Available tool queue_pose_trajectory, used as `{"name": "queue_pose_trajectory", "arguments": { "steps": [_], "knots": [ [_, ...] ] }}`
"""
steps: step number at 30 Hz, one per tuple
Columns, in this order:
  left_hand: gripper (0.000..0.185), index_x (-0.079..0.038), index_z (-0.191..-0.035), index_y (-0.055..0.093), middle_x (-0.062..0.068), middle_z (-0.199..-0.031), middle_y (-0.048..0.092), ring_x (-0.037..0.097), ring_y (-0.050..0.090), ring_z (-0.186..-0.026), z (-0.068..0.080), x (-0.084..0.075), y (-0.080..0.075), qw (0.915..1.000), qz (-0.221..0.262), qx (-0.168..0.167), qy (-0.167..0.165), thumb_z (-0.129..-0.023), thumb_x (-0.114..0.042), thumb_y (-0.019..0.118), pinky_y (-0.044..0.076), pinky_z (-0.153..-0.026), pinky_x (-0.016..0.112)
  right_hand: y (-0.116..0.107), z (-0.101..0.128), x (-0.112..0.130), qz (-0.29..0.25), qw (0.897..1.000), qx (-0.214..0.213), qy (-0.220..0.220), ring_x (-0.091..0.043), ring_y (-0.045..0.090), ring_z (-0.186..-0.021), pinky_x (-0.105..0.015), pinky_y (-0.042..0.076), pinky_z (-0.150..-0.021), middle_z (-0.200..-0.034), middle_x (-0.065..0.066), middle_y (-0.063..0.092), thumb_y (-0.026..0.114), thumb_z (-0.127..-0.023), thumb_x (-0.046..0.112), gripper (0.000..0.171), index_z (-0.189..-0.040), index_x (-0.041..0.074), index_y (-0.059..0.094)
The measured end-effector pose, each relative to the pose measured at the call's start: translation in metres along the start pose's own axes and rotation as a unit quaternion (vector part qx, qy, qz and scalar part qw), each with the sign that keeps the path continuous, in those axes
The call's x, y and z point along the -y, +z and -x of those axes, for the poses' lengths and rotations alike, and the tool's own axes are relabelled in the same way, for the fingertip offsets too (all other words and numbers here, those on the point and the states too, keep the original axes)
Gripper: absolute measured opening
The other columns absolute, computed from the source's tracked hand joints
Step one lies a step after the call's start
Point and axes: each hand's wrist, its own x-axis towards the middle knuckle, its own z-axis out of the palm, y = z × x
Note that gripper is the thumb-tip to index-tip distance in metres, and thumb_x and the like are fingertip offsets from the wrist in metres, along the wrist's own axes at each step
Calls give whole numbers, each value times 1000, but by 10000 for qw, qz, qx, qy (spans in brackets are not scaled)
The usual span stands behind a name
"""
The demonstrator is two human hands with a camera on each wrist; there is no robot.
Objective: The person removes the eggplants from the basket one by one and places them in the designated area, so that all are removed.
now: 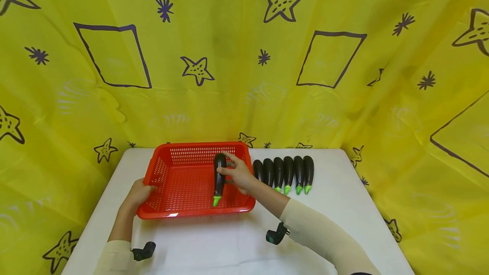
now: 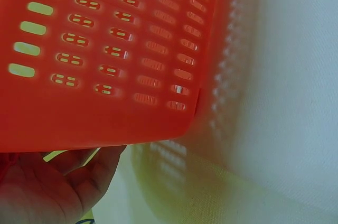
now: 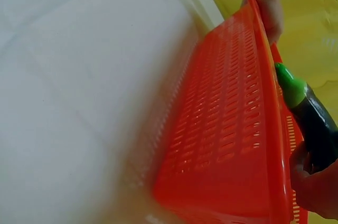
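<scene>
A dark eggplant (image 1: pixel 219 175) with a bright green stem end is pinched in my right hand (image 1: pixel 237 174), over the right part of a red plastic basket (image 1: pixel 191 214). The stem end points toward me. In the right wrist view the eggplant (image 3: pixel 311 113) shows just past the basket's rim (image 3: pixel 274 129). My left hand (image 1: pixel 138 194) grips the basket's left rim, thumb on the inside. From the left wrist view, the fingers (image 2: pixel 100 168) curl under the rim, beside the perforated wall (image 2: pixel 105 113).
Several more eggplants (image 1: pixel 288 173) lie side by side in a row on the white table (image 1: pixel 328 215), right of the basket. Yellow cloth (image 1: pixel 229 109) with star drawings hangs behind and at both sides. Dark wrist-worn devices (image 1: pixel 144 251) sit below each forearm.
</scene>
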Motion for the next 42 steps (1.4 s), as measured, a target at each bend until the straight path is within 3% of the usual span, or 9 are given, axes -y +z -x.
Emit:
{"name": "queue_pose_trajectory", "arguments": {
  "steps": [6, 16, 30, 33, 37, 42],
  "knots": [
    [44, 20, -133, 45, 26, -103, 65, 24, 68, -78, -1, 0, -1, 10000, -61, -3, 44, -95, 0, 49, 62, -68, 38, -7, 9, 1, -81, 9998, -73, -175, -29, 66, -111, -50, 57, -94, -148, -28, 46, 66, -102, 2, 73, -166, 14, 32],
    [46, 20, -135, 45, 26, -104, 66, 24, 69, -78, -3, 3, -1, 10000, -5, 13, -8, -95, -1, 50, 62, -68, 39, -18, 25, 3, -294, 9982, -373, -378, -19, 68, -98, -33, 60, -82, -140, -27, 53, 64, -102, 1, 69, -163, 5, 32],
    [45, 21, -135, 44, 27, -105, 65, 23, 68, -78, -1, 2, -1, 10000, 27, 50, -54, -96, -1, 49, 62, -68, 38, -44, 47, 15, -206, 9987, -242, -394, -25, 61, -116, -39, 57, -94, -153, -28, 44, 55, -105, 1, 64, -164, 2, 29],
    [45, 21, -136, 44, 27, -106, 65, 23, 68, -79, -1, 1, -2, 10000, -1, 43, -53, -96, -1, 49, 62, -68, 37, -52, 50, 16, -189, 9986, -232, -438, -25, 60, -118, -40, 57, -94, -151, -28, 45, 54, -105, 1, 66, -165, 4, 26],
    [45, 22, -135, 43, 29, -106, 64, 23, 68, -79, 0, 0, -2, 10000, 12, 48, -2, -96, -1, 49, 61, -68, 37, -66, 54, 18, -241, 9978, -301, -545, -24, 60, -112, -38, 57, -89, -144, -27, 49, 54, -105, 0, 70, -167, 15, 26],
    [46, 21, -137, 43, 29, -108, 64, 23, 68, -80, 0, -1, -1, 10000, 15, 74, -40, -97, -1, 49, 62, -69, 38, -84, 58, 19, -240, 9969, -334, -668, -24, 55, -110, -36, 54, -86, -150, -26, 44, 51, -107, -2, 68, -167, 21, 29]
  ]
}}
